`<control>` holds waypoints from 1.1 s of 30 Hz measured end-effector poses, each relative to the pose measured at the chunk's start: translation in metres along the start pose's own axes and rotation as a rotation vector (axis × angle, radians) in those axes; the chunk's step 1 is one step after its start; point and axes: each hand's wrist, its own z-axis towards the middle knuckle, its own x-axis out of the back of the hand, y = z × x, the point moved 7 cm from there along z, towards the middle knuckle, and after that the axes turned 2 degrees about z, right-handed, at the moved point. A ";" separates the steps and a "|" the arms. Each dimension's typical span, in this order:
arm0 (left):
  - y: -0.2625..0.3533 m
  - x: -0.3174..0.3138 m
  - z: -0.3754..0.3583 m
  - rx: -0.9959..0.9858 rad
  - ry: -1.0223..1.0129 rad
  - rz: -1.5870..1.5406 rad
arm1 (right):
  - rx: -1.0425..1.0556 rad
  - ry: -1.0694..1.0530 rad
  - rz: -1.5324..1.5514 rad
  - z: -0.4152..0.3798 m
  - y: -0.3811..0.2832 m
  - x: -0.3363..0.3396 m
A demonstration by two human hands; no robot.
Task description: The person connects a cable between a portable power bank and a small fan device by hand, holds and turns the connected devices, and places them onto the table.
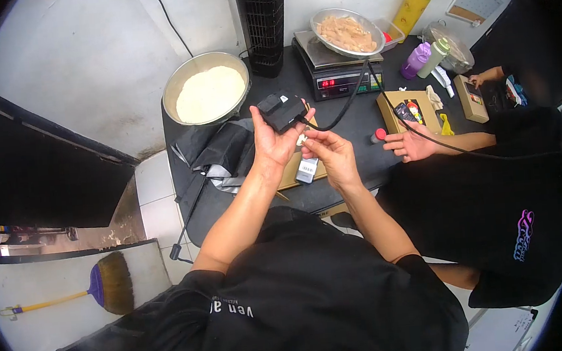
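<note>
A black box-shaped device (280,111) with a cable rests on the palm of my left hand (274,138), whose fingers curl round its sides. Close beside it, my right hand (334,153) pinches a small whitish piece (301,138) near the device's lower edge. The black cable (354,100) runs from the device up past the scale and then off to the right. Below my hands, a grey-and-white labelled item (307,170) lies on a brown cardboard piece (289,176) on the dark table.
Around the table (195,212) are a bowl of pale powder (211,94), a scale (341,80) bearing a bowl of pale strips (348,33), bottles (416,60) and a cardboard box (391,111). A co-worker's open hand (412,143) is at right; another person's hand (486,77) touches a box (470,99).
</note>
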 end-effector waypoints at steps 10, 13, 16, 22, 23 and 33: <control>-0.005 0.000 -0.004 0.083 -0.047 0.028 | 0.014 -0.003 0.026 0.006 -0.002 -0.016; -0.003 -0.007 -0.009 0.072 -0.110 0.074 | 0.042 -0.008 0.027 0.006 -0.003 -0.019; -0.002 -0.003 -0.009 0.058 -0.049 0.193 | 0.048 -0.017 0.034 0.008 -0.001 -0.021; -0.002 0.002 -0.009 0.080 -0.054 0.226 | 0.031 0.008 0.041 0.007 0.003 -0.021; -0.001 0.002 -0.009 0.079 -0.053 0.227 | 0.019 0.026 0.032 0.006 0.004 -0.021; -0.003 0.000 -0.015 0.020 -0.021 0.347 | 0.009 0.070 0.082 0.002 0.009 -0.019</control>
